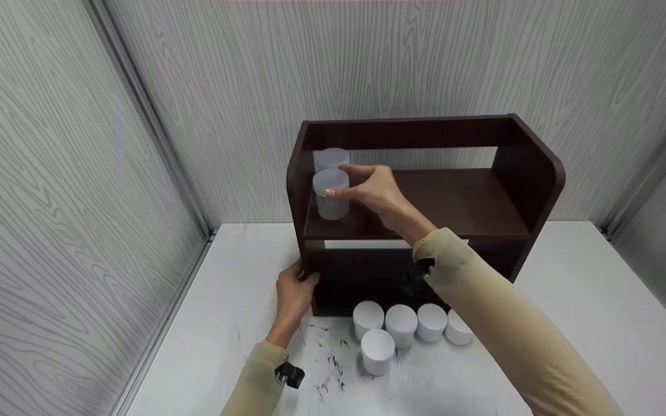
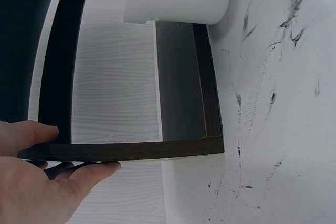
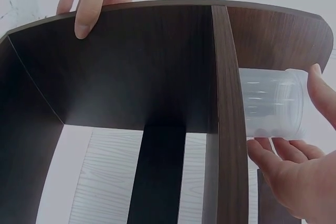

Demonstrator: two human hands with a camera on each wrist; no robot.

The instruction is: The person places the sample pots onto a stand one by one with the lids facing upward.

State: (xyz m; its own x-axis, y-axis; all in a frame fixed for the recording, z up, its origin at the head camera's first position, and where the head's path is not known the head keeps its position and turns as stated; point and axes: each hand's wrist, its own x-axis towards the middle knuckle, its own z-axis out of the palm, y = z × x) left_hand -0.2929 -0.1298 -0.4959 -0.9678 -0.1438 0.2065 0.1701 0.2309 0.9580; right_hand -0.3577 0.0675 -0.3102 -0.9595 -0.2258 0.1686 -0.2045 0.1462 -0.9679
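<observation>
My right hand [image 1: 376, 190] holds a translucent lidded jar [image 1: 332, 205] between thumb and fingers, at the left end of the upper board of a dark brown two-tier shelf [image 1: 454, 199]. In the right wrist view, the jar [image 3: 273, 103] has its base against or very close to the board. Right behind it stands a second translucent jar [image 1: 333, 156], partly hidden. My left hand [image 1: 295, 294] grips the shelf's left side panel low down, thumb inside and fingers outside. The left wrist view shows that hand [image 2: 47, 177] around the panel's edge [image 2: 131, 150].
Several white jars [image 1: 377, 346] stand on the white table [image 1: 240, 254] before the shelf's lower tier, one nearer than the row. My right sleeve [image 1: 500, 312] partly covers the rightmost. Dark scuff marks streak the tabletop. Grey wood-patterned walls [image 1: 252, 86] enclose the table.
</observation>
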